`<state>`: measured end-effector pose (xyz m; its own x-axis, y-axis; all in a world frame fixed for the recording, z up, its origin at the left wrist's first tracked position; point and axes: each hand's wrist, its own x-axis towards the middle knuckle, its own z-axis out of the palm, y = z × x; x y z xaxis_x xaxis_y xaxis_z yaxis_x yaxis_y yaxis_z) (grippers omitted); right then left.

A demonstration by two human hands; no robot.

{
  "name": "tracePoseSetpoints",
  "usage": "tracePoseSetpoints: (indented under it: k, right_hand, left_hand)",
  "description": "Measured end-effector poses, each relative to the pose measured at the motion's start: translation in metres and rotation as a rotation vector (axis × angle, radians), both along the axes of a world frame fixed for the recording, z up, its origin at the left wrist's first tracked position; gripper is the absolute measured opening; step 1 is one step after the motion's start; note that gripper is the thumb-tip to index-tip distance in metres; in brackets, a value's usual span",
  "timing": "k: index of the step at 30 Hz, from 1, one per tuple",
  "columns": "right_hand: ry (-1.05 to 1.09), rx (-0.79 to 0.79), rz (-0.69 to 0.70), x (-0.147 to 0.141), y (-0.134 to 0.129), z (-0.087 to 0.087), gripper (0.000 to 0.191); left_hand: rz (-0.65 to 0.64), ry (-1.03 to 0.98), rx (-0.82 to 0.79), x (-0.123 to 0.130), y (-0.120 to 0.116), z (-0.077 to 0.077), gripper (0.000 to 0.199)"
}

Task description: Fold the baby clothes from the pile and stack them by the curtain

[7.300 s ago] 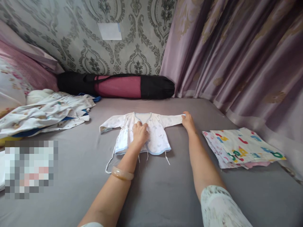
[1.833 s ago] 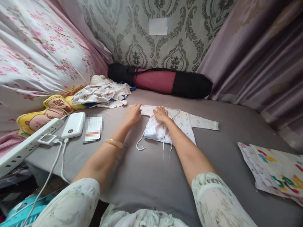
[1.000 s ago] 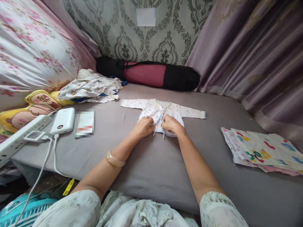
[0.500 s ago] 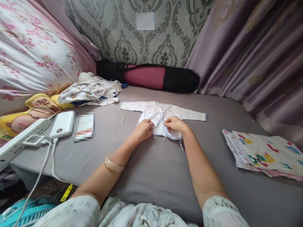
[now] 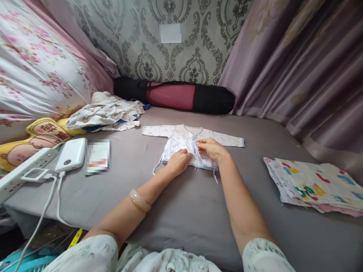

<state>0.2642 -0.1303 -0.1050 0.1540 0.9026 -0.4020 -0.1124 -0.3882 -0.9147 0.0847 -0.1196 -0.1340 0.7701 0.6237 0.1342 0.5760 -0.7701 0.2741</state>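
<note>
A small white baby shirt (image 5: 178,141) with pale blue edging and tie strings lies flat, its sleeves spread to both sides. My left hand (image 5: 180,161) rests on the lower middle of its front, fingers curled against the cloth; what they grip is hidden. To the right of it, my right hand (image 5: 209,148) pinches the blue-trimmed edge of the front panel between thumb and fingers. One loose string hangs past the hem at the left, another at the right.
Folded printed cloths (image 5: 320,185) lie at the right. On the left are a crumpled pile of clothes (image 5: 107,113), a yellow plush pillow (image 5: 42,138), a white power bank (image 5: 71,154), a power strip (image 5: 28,168) and a blurred packet (image 5: 98,156). A black and red bag (image 5: 170,96) lies along the wall.
My left hand has moved right across the shirt, towards my right hand. The left string now trails beyond the shirt's left side. The view has tilted slightly.
</note>
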Motion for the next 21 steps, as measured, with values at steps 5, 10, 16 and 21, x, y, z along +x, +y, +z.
tracePoseSetpoints:
  k: [5, 10, 16, 21]
  right_hand:
    - [-0.03, -0.015, -0.015, -0.012, 0.001, -0.003, 0.015]
    - [-0.118, -0.081, 0.056, -0.021, -0.004, -0.003, 0.018]
    - [-0.33, -0.029, 0.107, -0.003, 0.008, -0.003, 0.013]
    - [-1.07, 0.203, 0.109, 0.016, 0.038, -0.012, 0.027]
  left_hand:
    - [-0.001, -0.026, -0.001, 0.001, -0.005, -0.003, 0.023]
    - [0.117, -0.238, -0.211, 0.0, -0.002, -0.004, 0.027]
    - [0.267, -0.329, -0.267, 0.003, 0.001, -0.001, 0.047]
    - [0.333, -0.325, -0.139, 0.006, 0.003, -0.009, 0.032]
